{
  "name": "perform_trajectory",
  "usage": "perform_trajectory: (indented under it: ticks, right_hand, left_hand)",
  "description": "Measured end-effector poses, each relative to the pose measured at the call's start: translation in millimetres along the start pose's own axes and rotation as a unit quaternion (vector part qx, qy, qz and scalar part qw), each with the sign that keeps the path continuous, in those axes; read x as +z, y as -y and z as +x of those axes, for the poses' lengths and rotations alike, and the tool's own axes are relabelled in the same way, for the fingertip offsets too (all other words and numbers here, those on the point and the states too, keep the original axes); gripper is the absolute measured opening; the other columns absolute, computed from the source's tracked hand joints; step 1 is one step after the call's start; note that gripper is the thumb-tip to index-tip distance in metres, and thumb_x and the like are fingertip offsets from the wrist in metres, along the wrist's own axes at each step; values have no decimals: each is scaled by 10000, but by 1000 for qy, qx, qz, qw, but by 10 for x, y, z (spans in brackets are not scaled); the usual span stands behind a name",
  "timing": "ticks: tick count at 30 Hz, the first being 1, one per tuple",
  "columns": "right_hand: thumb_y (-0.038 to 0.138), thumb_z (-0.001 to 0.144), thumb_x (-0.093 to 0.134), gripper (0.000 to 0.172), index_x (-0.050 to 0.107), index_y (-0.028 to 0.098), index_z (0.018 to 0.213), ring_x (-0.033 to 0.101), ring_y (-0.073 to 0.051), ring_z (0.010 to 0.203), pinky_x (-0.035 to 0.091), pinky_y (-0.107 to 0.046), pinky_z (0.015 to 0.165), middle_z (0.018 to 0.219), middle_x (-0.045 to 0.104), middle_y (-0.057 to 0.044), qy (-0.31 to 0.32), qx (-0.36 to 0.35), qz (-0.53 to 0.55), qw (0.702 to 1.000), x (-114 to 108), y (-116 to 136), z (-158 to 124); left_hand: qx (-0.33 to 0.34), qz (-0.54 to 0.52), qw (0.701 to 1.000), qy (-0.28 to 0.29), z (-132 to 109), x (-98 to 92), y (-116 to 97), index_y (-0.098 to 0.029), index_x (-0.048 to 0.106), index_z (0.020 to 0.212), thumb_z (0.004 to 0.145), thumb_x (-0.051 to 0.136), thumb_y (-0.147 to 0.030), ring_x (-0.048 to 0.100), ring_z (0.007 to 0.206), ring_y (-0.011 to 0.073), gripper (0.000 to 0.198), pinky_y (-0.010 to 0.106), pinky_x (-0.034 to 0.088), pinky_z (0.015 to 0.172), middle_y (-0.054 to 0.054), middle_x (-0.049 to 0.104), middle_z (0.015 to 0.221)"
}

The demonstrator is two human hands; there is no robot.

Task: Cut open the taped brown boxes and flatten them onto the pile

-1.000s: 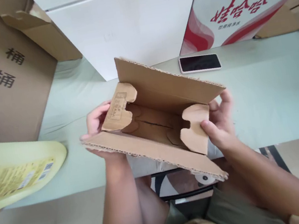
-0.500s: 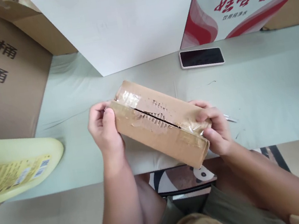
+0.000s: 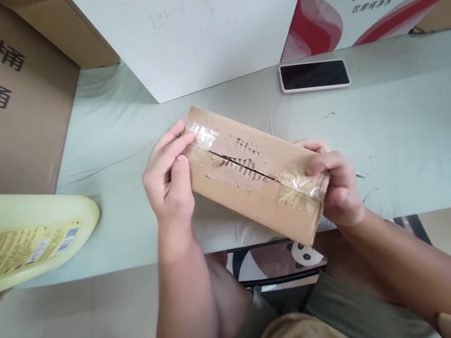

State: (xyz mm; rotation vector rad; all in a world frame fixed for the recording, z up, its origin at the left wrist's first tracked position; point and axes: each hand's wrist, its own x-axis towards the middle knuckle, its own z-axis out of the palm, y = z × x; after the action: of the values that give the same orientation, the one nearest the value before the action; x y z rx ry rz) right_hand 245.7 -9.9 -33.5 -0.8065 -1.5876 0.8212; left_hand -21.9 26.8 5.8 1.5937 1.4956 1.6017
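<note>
A small brown cardboard box (image 3: pixel 251 199) is held tilted over the front edge of the table, between both hands. Along its top runs a narrow slit with torn, ridged cardboard beside it, and clear tape sticks to both ends. My left hand (image 3: pixel 168 172) grips the left end, thumb and fingers on the top face. At the right end, my right hand (image 3: pixel 334 180) closes round the corner, touching the crinkled tape. Just behind that hand the tip of a thin, shiny object (image 3: pixel 361 173) shows; most of it is hidden.
A phone (image 3: pixel 314 76) lies on the pale green table cover (image 3: pixel 410 122). Behind stand a large white box (image 3: pixel 194 25) and a red-and-white carton (image 3: pixel 367 9). On the left are a big cardboard box (image 3: pixel 39 101) and a yellow-green bottle (image 3: pixel 23 218).
The slit in the box top has narrowed as the flaps came flatter. My left fingers have shifted onto the top near the tape. The view has moved slightly.
</note>
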Motion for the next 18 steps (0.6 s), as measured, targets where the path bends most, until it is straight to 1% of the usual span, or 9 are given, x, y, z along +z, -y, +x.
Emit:
perform_trajectory:
  ticks: [2,6,8,11,13,14,16,18]
  right_hand:
    - [662,964,489,368,579,329,1094,667,-311,1103,599,-513,854,1240,622,-90,-8,5,13,1000,23,-16,-16]
    - [570,963,537,342,506,374,1242,668,-302,1160,618,-504,896,1296,617,-83,-21,-2,64,998,67,-51,-33]
    - [574,952,538,398,458,394,1299,676,-305,1153,627,-510,895,1301,629,-82,-24,12,74,997,74,-52,-31]
    - [669,924,545,509,417,412,1345,706,-313,1095,629,-499,845,1264,670,-83,-29,58,73,995,59,-53,-30]
    - [715,908,558,545,449,393,1333,722,-305,1059,624,-476,831,1202,689,-79,-51,75,60,994,37,-82,-32]
    - [721,910,561,539,484,373,1315,724,-297,1058,622,-467,852,1174,693,-76,-71,81,50,993,25,-109,-33]
    - [710,935,558,507,565,323,1263,722,-277,1085,611,-456,932,1158,704,-75,-105,99,30,989,1,-184,-34]
    - [681,962,570,482,620,282,1227,717,-260,1146,594,-446,995,1210,719,-84,-118,149,22,981,-13,-264,-29]
  left_hand:
    - [-8,2,1000,-8,-5,6,6,-280,856,1011,937,665,-375,681,1328,290,226,483,455,1278,36,793,1284]
    - [9,-6,1000,-12,-16,5,35,-286,862,1024,945,663,-334,676,1345,287,220,478,448,1285,32,777,1341]
    - [8,-7,1000,-17,-18,1,41,-282,863,1015,927,676,-325,670,1356,297,212,493,446,1287,28,770,1360]
    - [-8,-13,1000,-26,-19,-5,42,-268,862,996,890,698,-321,668,1357,316,202,519,448,1283,36,777,1327]
    - [-14,-23,999,-36,-18,-15,53,-247,863,1004,896,692,-310,665,1361,316,212,514,442,1285,54,773,1328]
    - [-14,-29,999,-43,-15,-23,64,-231,863,1015,906,681,-297,661,1367,311,222,504,436,1288,65,768,1343]
    - [-15,-42,997,-64,2,-47,99,-190,863,1039,920,654,-258,650,1385,303,250,480,423,1296,90,761,1371]
    - [-32,-66,992,-98,36,-72,143,-149,858,1038,899,632,-224,646,1395,311,275,478,424,1289,114,766,1371]
